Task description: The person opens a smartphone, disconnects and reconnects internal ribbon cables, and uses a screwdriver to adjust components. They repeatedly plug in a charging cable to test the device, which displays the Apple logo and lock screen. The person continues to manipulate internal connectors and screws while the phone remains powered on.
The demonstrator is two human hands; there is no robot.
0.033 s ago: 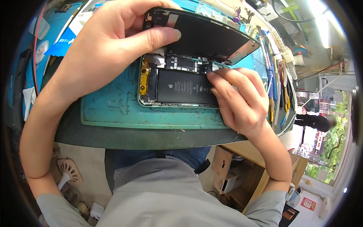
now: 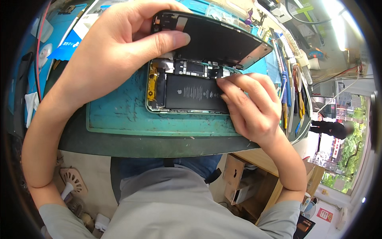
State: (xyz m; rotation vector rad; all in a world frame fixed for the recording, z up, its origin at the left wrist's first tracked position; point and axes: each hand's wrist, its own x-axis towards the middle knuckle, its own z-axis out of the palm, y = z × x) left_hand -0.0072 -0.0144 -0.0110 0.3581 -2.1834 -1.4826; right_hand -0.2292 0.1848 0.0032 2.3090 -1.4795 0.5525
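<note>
My left hand (image 2: 103, 59) grips the raised black screen panel (image 2: 219, 40) of an opened phone, thumb lying across its inner face. The phone's body (image 2: 161, 95) rests on a teal mat (image 2: 115, 119), showing a black battery (image 2: 187, 93), a yellow part (image 2: 151, 87) along the left side and small circuit parts (image 2: 191, 67) above the battery. My right hand (image 2: 254, 107) is closed at the right part of the body, fingertips pressed together just above the battery; whatever they hold, if anything, is hidden by them.
Screwdrivers and other hand tools (image 2: 294, 91) line the right side of the bench. A blue packet (image 2: 65, 47) and white cloth (image 2: 31, 107) lie left, a clear case (image 2: 221, 14) behind. A person in dark clothes (image 2: 330, 128) is at the far right near a window.
The raised screen panel has dipped very slightly, and my right fingertips have shifted a little over the phone's parts. Otherwise the view is much the same.
</note>
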